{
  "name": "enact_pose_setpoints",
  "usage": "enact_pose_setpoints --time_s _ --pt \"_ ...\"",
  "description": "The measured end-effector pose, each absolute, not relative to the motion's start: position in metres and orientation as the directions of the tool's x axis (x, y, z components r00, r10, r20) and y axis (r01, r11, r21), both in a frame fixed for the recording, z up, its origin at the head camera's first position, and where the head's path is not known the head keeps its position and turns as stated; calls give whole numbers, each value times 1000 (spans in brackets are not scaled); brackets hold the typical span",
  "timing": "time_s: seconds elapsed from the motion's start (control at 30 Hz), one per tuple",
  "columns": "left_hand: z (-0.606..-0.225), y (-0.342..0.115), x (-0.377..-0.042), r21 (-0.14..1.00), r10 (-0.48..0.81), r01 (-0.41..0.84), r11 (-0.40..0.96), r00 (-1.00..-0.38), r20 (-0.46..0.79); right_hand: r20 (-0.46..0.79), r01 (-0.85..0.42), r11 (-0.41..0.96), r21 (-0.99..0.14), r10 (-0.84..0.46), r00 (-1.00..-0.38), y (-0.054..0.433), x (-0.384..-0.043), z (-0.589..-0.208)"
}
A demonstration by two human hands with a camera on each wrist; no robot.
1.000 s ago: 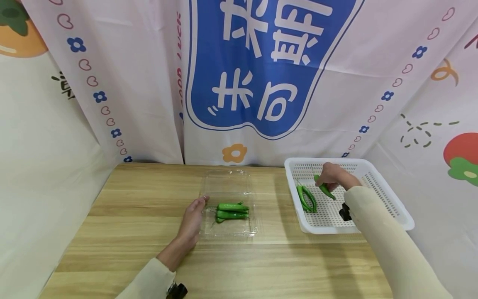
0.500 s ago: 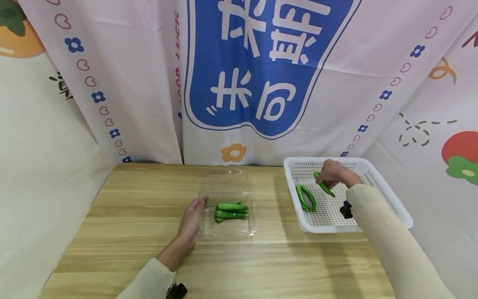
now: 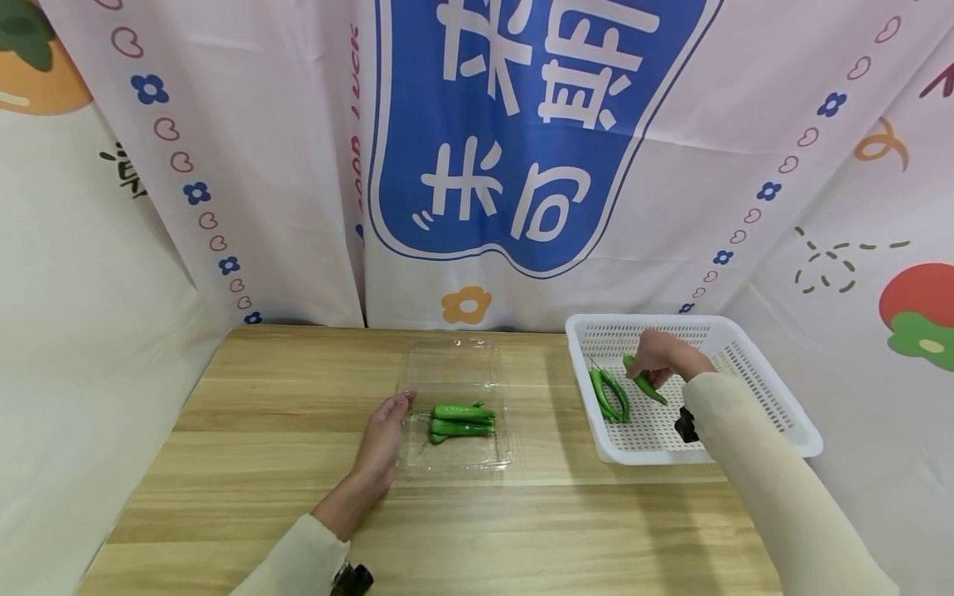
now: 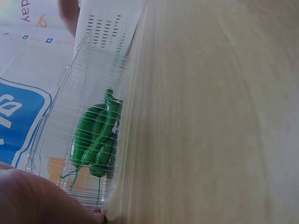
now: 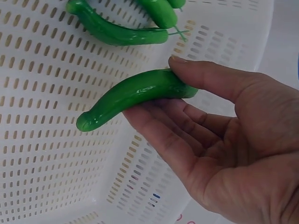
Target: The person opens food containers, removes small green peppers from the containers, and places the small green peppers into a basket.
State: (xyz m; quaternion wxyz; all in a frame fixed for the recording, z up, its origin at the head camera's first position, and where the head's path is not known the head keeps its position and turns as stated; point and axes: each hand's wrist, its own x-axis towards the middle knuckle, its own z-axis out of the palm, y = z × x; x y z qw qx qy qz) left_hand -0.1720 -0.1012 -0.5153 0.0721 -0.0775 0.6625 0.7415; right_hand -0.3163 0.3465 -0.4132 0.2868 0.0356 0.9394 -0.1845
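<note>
In the head view, my left hand (image 3: 383,439) holds the left side of an open clear plastic clamshell box (image 3: 455,460). Several green chili peppers (image 3: 464,420) lie together inside the box, seen through its ribbed wall in the left wrist view. My right hand (image 5: 233,126) pinches one curved green chili pepper (image 5: 140,93) between its thumb and fingers, above the floor of a white plastic basket (image 3: 763,381). More green peppers (image 3: 609,396) lie along the basket's left side, apart from this hand.
A wooden table (image 3: 283,397) carries both containers, with the basket to the right of the clear box. Printed cloth (image 3: 298,165) hangs behind the table and along both sides. Dark wrist cameras (image 3: 353,579) are strapped over the sleeves.
My right hand dips slightly lower and nearer in the basket, with the chili pepper still between its fingers. The left hand and clear box keep their place.
</note>
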Motion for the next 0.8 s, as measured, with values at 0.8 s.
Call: enact_pose_setpoints --time_s 0.8 --pt "-515 -103 -171 971 15 -215 -107 -976 -215 -612 206 922 -328 -41 -790 344 -316 -442"
